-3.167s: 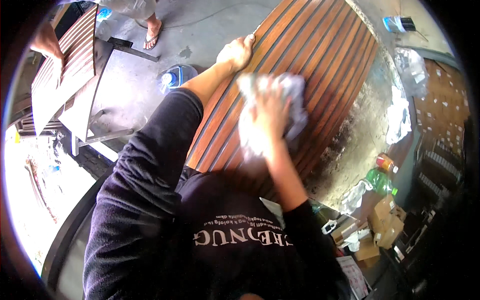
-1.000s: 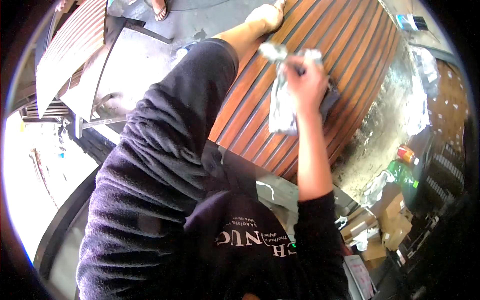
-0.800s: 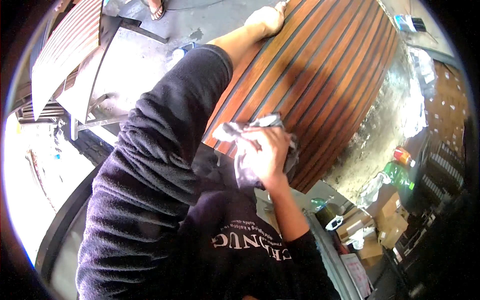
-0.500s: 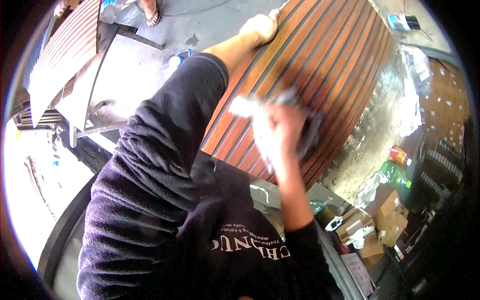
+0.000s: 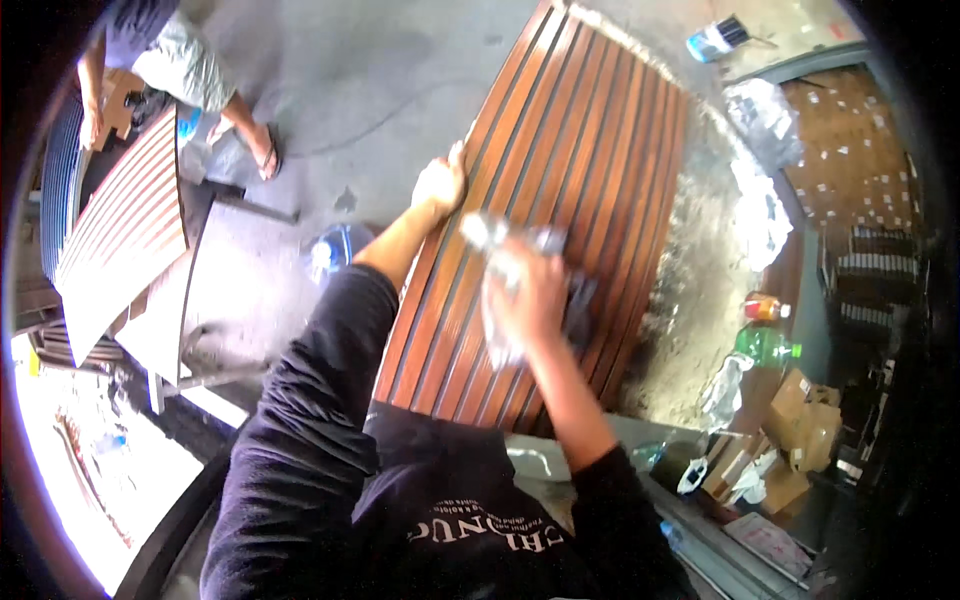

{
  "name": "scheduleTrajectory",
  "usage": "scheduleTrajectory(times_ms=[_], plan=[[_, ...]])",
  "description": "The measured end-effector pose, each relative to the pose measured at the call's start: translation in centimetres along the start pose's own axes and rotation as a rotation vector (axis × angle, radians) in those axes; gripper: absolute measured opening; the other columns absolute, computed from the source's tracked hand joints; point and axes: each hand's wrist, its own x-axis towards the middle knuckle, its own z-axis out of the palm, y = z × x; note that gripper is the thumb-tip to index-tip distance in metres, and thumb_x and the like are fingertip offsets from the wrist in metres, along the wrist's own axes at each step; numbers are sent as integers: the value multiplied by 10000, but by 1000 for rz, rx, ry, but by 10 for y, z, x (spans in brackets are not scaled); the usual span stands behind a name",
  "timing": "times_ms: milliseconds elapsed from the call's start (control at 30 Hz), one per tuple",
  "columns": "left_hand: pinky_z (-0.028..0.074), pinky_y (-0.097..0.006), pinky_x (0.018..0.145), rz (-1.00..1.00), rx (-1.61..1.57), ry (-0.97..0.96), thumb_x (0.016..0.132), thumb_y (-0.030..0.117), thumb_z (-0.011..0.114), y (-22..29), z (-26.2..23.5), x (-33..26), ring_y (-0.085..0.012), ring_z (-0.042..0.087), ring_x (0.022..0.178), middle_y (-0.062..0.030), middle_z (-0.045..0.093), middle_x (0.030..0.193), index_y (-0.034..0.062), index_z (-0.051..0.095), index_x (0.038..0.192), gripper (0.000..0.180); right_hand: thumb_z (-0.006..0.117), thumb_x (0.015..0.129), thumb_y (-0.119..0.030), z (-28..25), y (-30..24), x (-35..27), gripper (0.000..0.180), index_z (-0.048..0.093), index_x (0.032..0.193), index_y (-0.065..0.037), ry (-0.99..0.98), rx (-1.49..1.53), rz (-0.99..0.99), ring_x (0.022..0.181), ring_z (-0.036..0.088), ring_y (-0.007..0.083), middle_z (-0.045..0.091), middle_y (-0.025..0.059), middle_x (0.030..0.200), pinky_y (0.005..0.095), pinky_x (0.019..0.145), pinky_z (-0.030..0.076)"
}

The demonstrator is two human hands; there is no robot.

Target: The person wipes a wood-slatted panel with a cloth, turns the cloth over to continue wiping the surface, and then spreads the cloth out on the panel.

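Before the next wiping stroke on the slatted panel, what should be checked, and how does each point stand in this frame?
1. Left hand grips the panel edge: ok.
2. Right hand presses the rag flat on the slats: ok.
3. Slats ahead of the rag free of objects: ok.
4. Panel's support underneath steady: cannot tell.
5. Other person stands apart from the panel: ok.
6. Rag clean enough: cannot tell, blurred.
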Motion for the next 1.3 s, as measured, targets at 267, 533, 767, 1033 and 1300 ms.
scheduleTrajectory(times_ms=[267,533,767,1033,1300], plan=[[313,-409,1002,-103,-227,-78,853,682,181,-2,0,-6,-403,436,1181,-297,523,1164,-19,539,1178,852,556,839,-411,-5,-6,-5,633,332,1389,-190,-269,-279,-85,1329,264,298,274,61,1460,569,1052,191],[406,-402,855,-19,-100,53,897,600,281,-22,-7,-10,-329,572,926,-252,609,906,8,604,996,682,462,873,-485,30,29,223,631,263,1415,-229,-137,-272,-26,1376,163,270,214,38,1485,603,1068,119],[410,-453,827,15,-1,41,928,504,317,8,-5,-35,-433,531,971,-278,577,961,26,569,999,545,476,864,-462,16,112,420,605,309,1391,-217,36,-189,189,1375,171,270,227,44,1481,600,1073,109],[401,-430,876,-94,134,3,899,595,228,33,-9,-39,-411,539,1034,-278,588,989,20,552,1136,701,484,850,-465,22,123,409,652,260,1413,-225,21,-161,181,1370,170,296,183,69,1494,595,1067,111],[361,-436,963,-10,124,-3,899,604,221,17,-16,-22,-421,450,1150,-264,531,1163,114,540,1223,669,549,824,-428,-4,96,180,619,354,1365,-201,80,-157,91,1350,221,323,240,96,1471,610,1050,157]])
